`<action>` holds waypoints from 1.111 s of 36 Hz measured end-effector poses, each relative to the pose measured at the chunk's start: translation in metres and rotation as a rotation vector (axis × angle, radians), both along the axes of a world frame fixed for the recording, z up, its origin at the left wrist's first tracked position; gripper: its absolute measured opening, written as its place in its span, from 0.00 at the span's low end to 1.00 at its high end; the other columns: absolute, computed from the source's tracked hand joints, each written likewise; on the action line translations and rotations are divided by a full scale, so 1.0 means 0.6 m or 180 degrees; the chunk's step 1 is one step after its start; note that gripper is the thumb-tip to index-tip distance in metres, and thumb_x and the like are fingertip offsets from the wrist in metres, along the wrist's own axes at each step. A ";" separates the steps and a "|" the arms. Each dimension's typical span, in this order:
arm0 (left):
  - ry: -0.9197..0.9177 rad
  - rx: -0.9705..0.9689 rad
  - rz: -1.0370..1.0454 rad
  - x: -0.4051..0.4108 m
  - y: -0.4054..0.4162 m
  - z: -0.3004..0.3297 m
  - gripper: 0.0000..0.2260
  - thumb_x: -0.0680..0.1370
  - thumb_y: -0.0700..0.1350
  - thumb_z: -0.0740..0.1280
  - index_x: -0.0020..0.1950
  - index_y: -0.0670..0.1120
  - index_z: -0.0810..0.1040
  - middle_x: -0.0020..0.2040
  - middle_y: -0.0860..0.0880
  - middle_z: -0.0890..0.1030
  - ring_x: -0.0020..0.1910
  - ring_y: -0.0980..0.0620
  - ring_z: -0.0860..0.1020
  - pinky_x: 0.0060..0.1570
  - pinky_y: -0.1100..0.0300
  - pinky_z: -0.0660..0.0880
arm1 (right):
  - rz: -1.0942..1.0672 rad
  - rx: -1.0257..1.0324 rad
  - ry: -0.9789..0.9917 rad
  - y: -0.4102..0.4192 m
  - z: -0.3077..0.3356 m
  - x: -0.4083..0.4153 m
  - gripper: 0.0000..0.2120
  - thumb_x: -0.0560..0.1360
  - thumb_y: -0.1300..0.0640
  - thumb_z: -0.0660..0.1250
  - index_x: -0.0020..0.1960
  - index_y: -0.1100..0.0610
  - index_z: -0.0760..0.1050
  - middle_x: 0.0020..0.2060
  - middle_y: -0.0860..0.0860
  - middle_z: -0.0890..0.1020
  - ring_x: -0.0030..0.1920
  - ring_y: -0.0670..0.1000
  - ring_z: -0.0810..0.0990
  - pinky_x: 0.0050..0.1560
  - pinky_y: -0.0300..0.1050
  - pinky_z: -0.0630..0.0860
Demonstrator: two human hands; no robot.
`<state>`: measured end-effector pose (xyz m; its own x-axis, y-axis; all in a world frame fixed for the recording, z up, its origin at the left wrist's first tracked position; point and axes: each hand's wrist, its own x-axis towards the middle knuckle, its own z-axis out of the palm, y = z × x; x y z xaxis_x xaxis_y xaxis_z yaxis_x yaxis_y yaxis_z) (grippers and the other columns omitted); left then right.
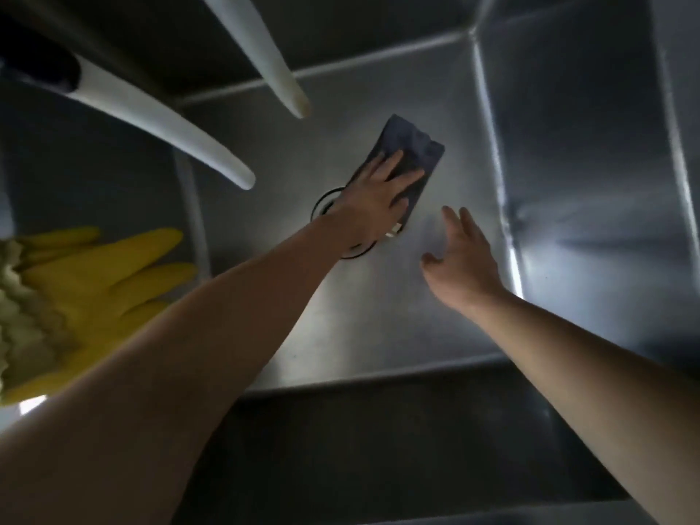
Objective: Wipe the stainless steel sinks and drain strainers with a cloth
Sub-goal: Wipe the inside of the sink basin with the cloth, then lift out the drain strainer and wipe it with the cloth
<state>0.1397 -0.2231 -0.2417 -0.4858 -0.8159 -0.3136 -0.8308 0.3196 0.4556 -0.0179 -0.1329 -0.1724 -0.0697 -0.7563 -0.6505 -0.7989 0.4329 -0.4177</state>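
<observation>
I look down into a deep stainless steel sink [378,316]. A folded dark blue cloth [411,145] lies flat on the sink floor, and my left hand [378,195] presses on its near half with the fingers spread. The round drain strainer [325,206] sits mostly hidden under that hand and wrist. To the right of the cloth, my right hand [462,255] hovers with fingers apart, holding nothing and not touching the cloth.
Two white faucet spouts [170,126] [272,62] reach over the sink from the upper left. A yellow rubber glove [98,289] hangs over the divider at the left. The steel side wall [587,164] rises at the right.
</observation>
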 end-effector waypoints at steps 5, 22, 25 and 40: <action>0.0566 -0.0385 0.2081 0.105 0.033 0.017 0.17 0.75 0.40 0.66 0.64 0.42 0.79 0.61 0.44 0.80 0.60 0.40 0.77 0.62 0.50 0.73 | 0.0691 -0.0377 0.0216 -0.050 -0.018 0.033 0.37 0.78 0.51 0.63 0.80 0.49 0.47 0.81 0.51 0.46 0.80 0.58 0.46 0.74 0.62 0.55; -0.0501 -0.0602 0.2083 0.119 0.075 -0.053 0.27 0.70 0.54 0.73 0.67 0.50 0.72 0.77 0.47 0.63 0.77 0.43 0.57 0.73 0.44 0.55 | 0.1467 -0.0487 0.0918 -0.056 -0.117 0.026 0.31 0.82 0.39 0.46 0.80 0.43 0.37 0.80 0.43 0.38 0.78 0.51 0.30 0.75 0.66 0.48; -0.0410 -0.0690 0.2169 0.117 0.075 -0.049 0.18 0.70 0.50 0.72 0.58 0.48 0.76 0.75 0.47 0.67 0.76 0.44 0.61 0.72 0.45 0.56 | 0.1548 -0.0396 0.0982 -0.003 -0.117 0.001 0.31 0.81 0.38 0.46 0.79 0.42 0.35 0.79 0.42 0.36 0.77 0.50 0.28 0.75 0.65 0.48; 0.0528 -0.0810 0.2578 0.104 0.095 -0.009 0.03 0.69 0.40 0.72 0.41 0.45 0.81 0.54 0.49 0.82 0.58 0.46 0.77 0.60 0.49 0.72 | 0.2210 -0.0583 0.0718 0.082 -0.114 -0.026 0.30 0.83 0.44 0.51 0.81 0.45 0.42 0.81 0.47 0.41 0.77 0.56 0.29 0.77 0.59 0.44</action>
